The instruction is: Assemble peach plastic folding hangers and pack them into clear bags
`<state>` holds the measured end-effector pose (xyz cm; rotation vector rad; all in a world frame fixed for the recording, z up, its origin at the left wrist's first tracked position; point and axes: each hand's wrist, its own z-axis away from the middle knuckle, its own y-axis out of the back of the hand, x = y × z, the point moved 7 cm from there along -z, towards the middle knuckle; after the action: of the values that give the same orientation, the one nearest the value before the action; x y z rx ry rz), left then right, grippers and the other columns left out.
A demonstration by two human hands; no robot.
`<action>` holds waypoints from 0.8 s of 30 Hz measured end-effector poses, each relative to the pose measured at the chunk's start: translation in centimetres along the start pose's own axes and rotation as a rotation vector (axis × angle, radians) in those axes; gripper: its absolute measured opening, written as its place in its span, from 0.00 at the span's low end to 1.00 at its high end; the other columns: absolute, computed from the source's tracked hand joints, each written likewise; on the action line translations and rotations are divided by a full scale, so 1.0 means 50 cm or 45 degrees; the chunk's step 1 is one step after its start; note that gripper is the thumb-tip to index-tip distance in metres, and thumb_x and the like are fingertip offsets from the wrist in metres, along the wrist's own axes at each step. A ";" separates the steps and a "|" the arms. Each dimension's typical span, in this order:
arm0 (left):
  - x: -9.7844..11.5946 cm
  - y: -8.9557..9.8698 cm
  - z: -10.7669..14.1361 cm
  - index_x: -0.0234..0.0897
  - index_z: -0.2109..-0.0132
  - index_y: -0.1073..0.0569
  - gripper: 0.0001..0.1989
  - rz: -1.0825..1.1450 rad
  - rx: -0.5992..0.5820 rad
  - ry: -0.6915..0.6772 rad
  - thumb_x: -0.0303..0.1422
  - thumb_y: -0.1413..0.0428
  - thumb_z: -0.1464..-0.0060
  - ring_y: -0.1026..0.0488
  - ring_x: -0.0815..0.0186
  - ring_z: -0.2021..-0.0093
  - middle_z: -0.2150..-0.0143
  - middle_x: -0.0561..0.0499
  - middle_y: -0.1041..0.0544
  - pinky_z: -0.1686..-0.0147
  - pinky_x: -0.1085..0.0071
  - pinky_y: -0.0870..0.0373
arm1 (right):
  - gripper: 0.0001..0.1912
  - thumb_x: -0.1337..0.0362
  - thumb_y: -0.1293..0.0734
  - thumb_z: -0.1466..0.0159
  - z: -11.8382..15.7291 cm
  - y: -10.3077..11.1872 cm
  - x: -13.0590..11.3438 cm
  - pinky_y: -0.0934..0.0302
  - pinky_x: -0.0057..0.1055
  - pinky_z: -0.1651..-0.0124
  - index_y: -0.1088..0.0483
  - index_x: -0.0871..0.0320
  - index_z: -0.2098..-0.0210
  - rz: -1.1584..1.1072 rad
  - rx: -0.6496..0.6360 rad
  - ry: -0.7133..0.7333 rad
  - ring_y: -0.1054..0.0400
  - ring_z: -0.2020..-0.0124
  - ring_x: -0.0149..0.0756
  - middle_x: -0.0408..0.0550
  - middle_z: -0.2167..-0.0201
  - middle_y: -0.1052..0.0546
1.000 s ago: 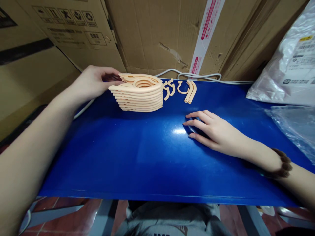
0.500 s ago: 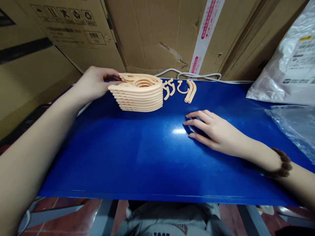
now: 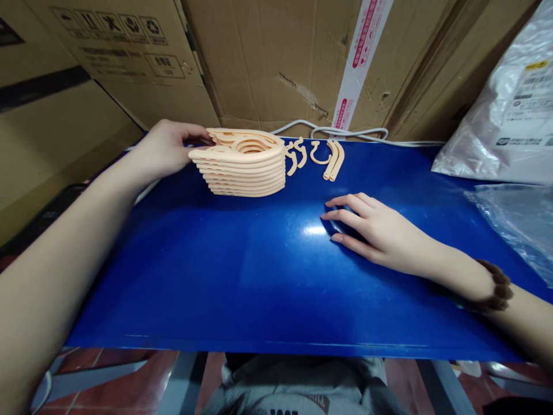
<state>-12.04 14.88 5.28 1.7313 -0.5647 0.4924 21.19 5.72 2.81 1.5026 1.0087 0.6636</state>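
Left hand [image 3: 166,148] stays at the peach hanger stack [image 3: 244,173]; work seems paused.
Whether its grip clamps, I cannot tell; right hand [image 3: 380,230], fingers apart, rests on the desk [image 3: 242,282].

White cable [image 3: 360,134] beside taped cardboard box [image 3: 268,63]

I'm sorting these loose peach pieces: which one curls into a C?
The hook immediately left of the paired curved strips; it alone forms a broad C.
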 end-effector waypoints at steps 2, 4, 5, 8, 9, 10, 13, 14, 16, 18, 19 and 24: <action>-0.002 0.000 -0.002 0.35 0.60 0.19 0.19 -0.005 0.002 0.004 0.40 0.42 0.58 0.22 0.56 0.53 0.57 0.47 0.16 0.47 0.62 0.27 | 0.18 0.57 0.39 0.26 0.000 0.000 -0.001 0.36 0.50 0.43 0.30 0.58 0.42 0.005 0.000 0.001 0.33 0.44 0.50 0.60 0.41 0.29; -0.005 0.000 -0.003 0.35 0.60 0.19 0.18 -0.020 -0.002 0.008 0.39 0.42 0.58 0.22 0.56 0.53 0.58 0.47 0.16 0.47 0.62 0.27 | 0.18 0.58 0.39 0.26 0.000 0.000 -0.001 0.36 0.49 0.43 0.30 0.59 0.42 0.014 -0.002 0.003 0.33 0.44 0.50 0.60 0.41 0.29; -0.006 0.000 -0.003 0.35 0.60 0.19 0.19 -0.027 -0.011 0.007 0.39 0.42 0.58 0.22 0.56 0.53 0.58 0.47 0.16 0.47 0.62 0.27 | 0.18 0.58 0.39 0.26 0.000 0.001 -0.001 0.36 0.49 0.43 0.30 0.59 0.42 0.018 -0.002 0.003 0.33 0.44 0.50 0.60 0.42 0.29; -0.007 -0.003 -0.004 0.35 0.59 0.19 0.20 -0.045 -0.050 -0.020 0.41 0.43 0.58 0.22 0.55 0.54 0.57 0.46 0.16 0.47 0.61 0.27 | 0.18 0.57 0.40 0.25 0.000 0.000 -0.001 0.37 0.49 0.43 0.30 0.59 0.42 0.024 -0.004 0.006 0.33 0.44 0.50 0.59 0.41 0.30; -0.007 -0.004 -0.004 0.35 0.58 0.19 0.21 -0.052 -0.059 -0.030 0.42 0.43 0.58 0.22 0.54 0.53 0.57 0.46 0.16 0.46 0.61 0.28 | 0.18 0.57 0.40 0.25 0.000 -0.001 -0.001 0.37 0.48 0.43 0.30 0.59 0.42 0.024 -0.008 0.006 0.34 0.44 0.50 0.59 0.41 0.30; -0.008 -0.005 -0.004 0.35 0.58 0.19 0.22 -0.064 -0.066 -0.037 0.42 0.43 0.57 0.22 0.54 0.53 0.56 0.46 0.16 0.46 0.60 0.28 | 0.18 0.57 0.40 0.25 0.000 -0.001 0.000 0.37 0.49 0.43 0.30 0.59 0.42 0.024 -0.010 0.005 0.34 0.44 0.50 0.59 0.41 0.30; -0.013 -0.004 -0.006 0.34 0.57 0.19 0.23 -0.112 -0.064 -0.041 0.43 0.43 0.56 0.22 0.54 0.52 0.55 0.45 0.16 0.44 0.60 0.29 | 0.18 0.57 0.40 0.25 0.000 -0.003 0.000 0.37 0.49 0.43 0.30 0.59 0.42 0.026 -0.013 0.005 0.34 0.44 0.50 0.59 0.41 0.30; -0.015 -0.004 -0.007 0.34 0.56 0.19 0.23 -0.124 -0.062 -0.038 0.43 0.44 0.56 0.22 0.54 0.52 0.55 0.44 0.16 0.44 0.60 0.29 | 0.18 0.57 0.40 0.25 0.000 -0.003 0.001 0.37 0.49 0.43 0.30 0.59 0.42 0.027 -0.013 0.004 0.34 0.44 0.50 0.59 0.41 0.30; -0.020 -0.005 -0.009 0.34 0.56 0.19 0.23 -0.137 -0.071 -0.040 0.43 0.44 0.56 0.22 0.53 0.51 0.54 0.44 0.17 0.43 0.59 0.29 | 0.18 0.57 0.40 0.25 0.000 -0.003 0.001 0.37 0.48 0.43 0.30 0.59 0.42 0.025 -0.013 0.001 0.34 0.44 0.50 0.59 0.41 0.30; -0.023 -0.009 -0.011 0.34 0.55 0.20 0.24 -0.155 -0.099 -0.053 0.44 0.45 0.55 0.23 0.52 0.51 0.53 0.43 0.17 0.43 0.58 0.30 | 0.18 0.57 0.40 0.25 0.000 -0.003 0.002 0.37 0.48 0.43 0.30 0.59 0.42 0.019 -0.015 -0.003 0.34 0.44 0.50 0.60 0.41 0.30; -0.024 -0.011 -0.012 0.34 0.55 0.20 0.24 -0.169 -0.115 -0.064 0.44 0.46 0.55 0.23 0.52 0.51 0.53 0.43 0.17 0.42 0.57 0.30 | 0.18 0.57 0.40 0.25 0.000 -0.004 0.002 0.37 0.49 0.43 0.30 0.59 0.42 0.016 -0.016 -0.005 0.34 0.44 0.50 0.60 0.41 0.30; -0.027 -0.018 -0.014 0.32 0.56 0.21 0.25 -0.216 -0.153 -0.096 0.44 0.48 0.54 0.23 0.52 0.51 0.54 0.43 0.17 0.41 0.54 0.32 | 0.18 0.57 0.40 0.25 0.001 -0.004 0.002 0.37 0.49 0.43 0.30 0.59 0.42 0.020 -0.008 -0.003 0.33 0.44 0.50 0.59 0.41 0.30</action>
<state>-12.60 15.88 3.92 1.6707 -0.4857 0.2693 21.21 5.76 2.60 1.5068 0.9934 0.6751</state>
